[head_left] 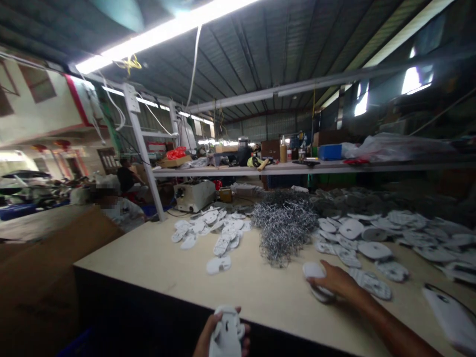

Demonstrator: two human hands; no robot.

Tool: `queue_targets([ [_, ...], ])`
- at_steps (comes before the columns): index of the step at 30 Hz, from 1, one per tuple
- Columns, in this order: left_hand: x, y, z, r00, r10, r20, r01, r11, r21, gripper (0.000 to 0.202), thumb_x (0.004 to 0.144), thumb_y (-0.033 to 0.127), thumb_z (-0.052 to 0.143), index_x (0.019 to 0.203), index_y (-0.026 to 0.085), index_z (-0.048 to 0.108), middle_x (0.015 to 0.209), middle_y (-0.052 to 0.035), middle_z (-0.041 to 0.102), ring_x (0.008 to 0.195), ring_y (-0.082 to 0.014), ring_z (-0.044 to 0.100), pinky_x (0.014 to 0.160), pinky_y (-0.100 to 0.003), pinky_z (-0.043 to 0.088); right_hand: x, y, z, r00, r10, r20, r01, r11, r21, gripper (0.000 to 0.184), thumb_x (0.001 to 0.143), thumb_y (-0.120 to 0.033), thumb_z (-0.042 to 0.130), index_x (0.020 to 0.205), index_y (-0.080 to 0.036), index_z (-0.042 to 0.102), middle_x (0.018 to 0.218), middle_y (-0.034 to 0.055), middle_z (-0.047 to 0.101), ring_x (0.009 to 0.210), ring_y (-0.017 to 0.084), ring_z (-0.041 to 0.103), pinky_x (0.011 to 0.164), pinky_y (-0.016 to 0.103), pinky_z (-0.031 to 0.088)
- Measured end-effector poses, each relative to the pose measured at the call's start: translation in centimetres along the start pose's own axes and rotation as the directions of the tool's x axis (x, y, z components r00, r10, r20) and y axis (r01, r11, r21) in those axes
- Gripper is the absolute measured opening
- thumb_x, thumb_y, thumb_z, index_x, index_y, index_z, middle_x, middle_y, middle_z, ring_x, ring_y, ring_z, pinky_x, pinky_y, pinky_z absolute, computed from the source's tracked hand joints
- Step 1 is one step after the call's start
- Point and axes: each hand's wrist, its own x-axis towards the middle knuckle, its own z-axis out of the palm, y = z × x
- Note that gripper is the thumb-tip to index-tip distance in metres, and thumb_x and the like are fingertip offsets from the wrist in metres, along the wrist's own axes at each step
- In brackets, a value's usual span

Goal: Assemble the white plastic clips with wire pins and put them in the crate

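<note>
My left hand (208, 339) is low at the table's near edge, its fingers closed round a white plastic shell part (226, 333) with cut-outs. My right hand (336, 281) reaches out over the tabletop and grips a white oval plastic part (314, 271) lying beside the pile on the right. Just beyond it sits a tangled heap of small metal wire clips (284, 225). More white plastic parts (217, 233) lie scattered to the heap's left, with a larger spread of white parts (375, 248) to its right.
The pale wooden table (156, 258) has a dark front edge. A long shelf (297, 168) above the table's back carries bottles, boxes and bags. A brown cardboard box (48, 258) stands left. A person (115, 206) sits beyond the table's left corner.
</note>
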Motion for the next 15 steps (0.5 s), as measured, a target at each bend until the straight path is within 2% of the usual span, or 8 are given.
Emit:
queue_targets([
  [3,-1.7,-0.2,1.9,0.998,0.060,-0.037,-0.058,0.997,0.058,0.055,0.085,0.043,0.075,0.128,0.010,0.068,0.105,-0.0206,0.079,0.087,-0.0329,0.077,0.083,-0.043,0.060,-1.3,-2.0,-0.9,0.998,-0.065,0.023,0.067,0.993,-0.102,0.085,0.075,-0.050,0.081,0.145,-0.009,0.059,0.127,0.0266,0.071,0.115,0.044,0.069,0.096,0.049,0.053],
  [5,-2.1,-0.2,2.5,0.999,0.046,-0.027,-0.043,0.995,0.090,0.058,0.086,0.042,0.072,0.133,0.009,0.063,0.111,-0.0228,0.078,0.092,-0.0343,0.078,0.087,-0.045,0.061,-1.2,-2.1,-1.1,0.984,-0.140,0.107,0.151,0.983,-0.101,0.089,0.077,-0.049,0.080,0.153,-0.013,0.051,0.137,0.0227,0.067,0.121,0.040,0.067,0.099,0.046,0.053],
  [7,-2.1,-0.3,2.5,0.999,0.029,-0.026,-0.026,0.993,0.112,0.060,0.088,0.041,0.068,0.138,0.008,0.059,0.114,-0.0245,0.077,0.094,-0.0354,0.078,0.088,-0.048,0.062,-0.6,-1.5,-1.3,0.956,-0.218,0.198,0.238,0.967,-0.087,0.099,0.076,-0.042,0.081,0.162,-0.017,0.040,0.154,0.0172,0.056,0.134,0.035,0.059,0.109,0.041,0.048],
  [9,-1.9,-0.7,2.2,0.999,-0.001,-0.045,0.007,0.993,0.121,0.062,0.089,0.041,0.065,0.140,0.007,0.055,0.114,-0.0251,0.077,0.094,-0.0349,0.078,0.090,-0.048,0.062,-0.1,-0.8,-1.6,0.881,-0.385,0.275,0.416,0.907,-0.063,0.105,0.073,-0.032,0.079,0.166,-0.015,0.033,0.162,0.0169,0.046,0.142,0.034,0.051,0.118,0.042,0.041],
  [11,-1.6,-1.3,2.0,0.999,-0.019,-0.042,0.024,0.993,0.115,0.064,0.090,0.042,0.063,0.143,0.007,0.052,0.114,-0.0251,0.077,0.095,-0.0348,0.078,0.090,-0.048,0.062,0.3,-0.2,-2.2,0.791,-0.497,0.356,0.557,0.826,-0.084,0.102,0.072,-0.024,0.076,0.165,-0.016,0.036,0.164,0.0162,0.042,0.150,0.037,0.041,0.124,0.048,0.033],
  [12,-1.4,-1.5,1.9,0.999,-0.022,-0.030,0.025,0.994,0.108,0.066,0.090,0.043,0.063,0.144,0.006,0.051,0.114,-0.0250,0.077,0.095,-0.0349,0.078,0.090,-0.047,0.063,0.5,0.1,-2.6,0.765,-0.509,0.395,0.590,0.800,-0.112,0.100,0.071,-0.020,0.074,0.165,-0.019,0.038,0.166,0.0150,0.040,0.153,0.038,0.035,0.126,0.052,0.028],
  [13,-1.2,-1.8,1.9,1.000,-0.019,-0.016,0.021,0.995,0.098,0.068,0.090,0.043,0.062,0.146,0.006,0.051,0.115,-0.0250,0.076,0.096,-0.0350,0.078,0.089,-0.047,0.063,0.5,0.3,-3.0,0.761,-0.491,0.425,0.594,0.791,-0.149,0.100,0.070,-0.016,0.073,0.164,-0.022,0.040,0.168,0.0130,0.037,0.156,0.040,0.029,0.127,0.055,0.025],
  [15,-1.0,-2.2,1.9,1.000,-0.011,0.004,0.011,0.997,0.075,0.069,0.091,0.044,0.061,0.147,0.005,0.050,0.116,-0.0251,0.076,0.097,-0.0351,0.078,0.089,-0.047,0.063,0.3,0.8,-3.9,0.785,-0.438,0.439,0.563,0.799,-0.209,0.101,0.069,-0.011,0.071,0.164,-0.027,0.042,0.171,0.0098,0.030,0.158,0.041,0.022,0.128,0.058,0.022],
])
